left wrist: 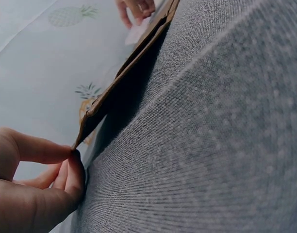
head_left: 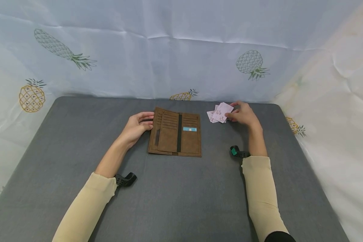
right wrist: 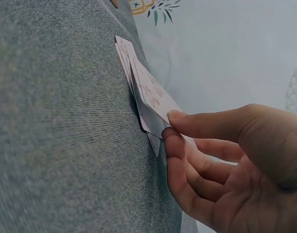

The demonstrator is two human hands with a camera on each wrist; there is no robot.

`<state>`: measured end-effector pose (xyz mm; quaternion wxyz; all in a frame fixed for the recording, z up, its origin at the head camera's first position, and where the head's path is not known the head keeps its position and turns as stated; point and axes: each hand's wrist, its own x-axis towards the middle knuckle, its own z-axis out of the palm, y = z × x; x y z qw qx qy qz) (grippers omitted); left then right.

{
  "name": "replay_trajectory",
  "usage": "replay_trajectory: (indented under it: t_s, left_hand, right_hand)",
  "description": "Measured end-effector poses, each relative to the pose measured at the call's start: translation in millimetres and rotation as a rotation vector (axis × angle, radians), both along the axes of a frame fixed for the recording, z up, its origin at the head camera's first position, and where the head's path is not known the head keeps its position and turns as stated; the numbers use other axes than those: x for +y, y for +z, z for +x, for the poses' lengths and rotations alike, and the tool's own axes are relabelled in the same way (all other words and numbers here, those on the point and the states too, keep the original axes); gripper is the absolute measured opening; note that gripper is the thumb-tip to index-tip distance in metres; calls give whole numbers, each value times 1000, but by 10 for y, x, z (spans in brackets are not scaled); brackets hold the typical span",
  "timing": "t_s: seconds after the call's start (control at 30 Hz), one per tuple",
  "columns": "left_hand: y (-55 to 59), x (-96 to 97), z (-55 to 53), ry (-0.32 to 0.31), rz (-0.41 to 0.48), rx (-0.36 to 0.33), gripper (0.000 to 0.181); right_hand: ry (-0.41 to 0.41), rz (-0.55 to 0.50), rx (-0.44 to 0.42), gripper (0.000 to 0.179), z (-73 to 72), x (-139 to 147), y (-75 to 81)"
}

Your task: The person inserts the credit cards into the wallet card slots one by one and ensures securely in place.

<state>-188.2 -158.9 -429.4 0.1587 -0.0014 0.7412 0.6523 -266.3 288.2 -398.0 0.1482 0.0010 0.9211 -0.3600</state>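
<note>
A brown wallet (head_left: 169,143) lies spread open on the grey table, its left flap raised a little. My left hand (head_left: 135,129) pinches that flap's outer edge between thumb and fingers; in the left wrist view the wallet's edge (left wrist: 102,102) slants up from the fingertips. A blue card (head_left: 190,129) shows in a slot on the wallet's right side. To the right, my right hand (head_left: 245,114) pinches the corner of a pale pink card (right wrist: 151,90), tilted up off several similar cards (right wrist: 122,48) that lie loosely stacked on the table.
The grey tabletop (head_left: 181,195) ends at a white cloth backdrop (head_left: 133,67) printed with pineapples, hanging behind and at both sides. A black wrist camera (head_left: 127,179) sits on the left wrist, and another camera (head_left: 238,153) on the right.
</note>
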Motion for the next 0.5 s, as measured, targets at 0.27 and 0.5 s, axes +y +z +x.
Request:
replay_trajectory:
  t_s: [0.27,0.5]
  left_hand:
    - [6,11,8,-1,4,3,58]
    - [8,0,13,-3,5,3,58]
  right_hand:
    - [-19,-43,-14,66,17,4,4]
    - [-36,-58,7,66,22,8,15]
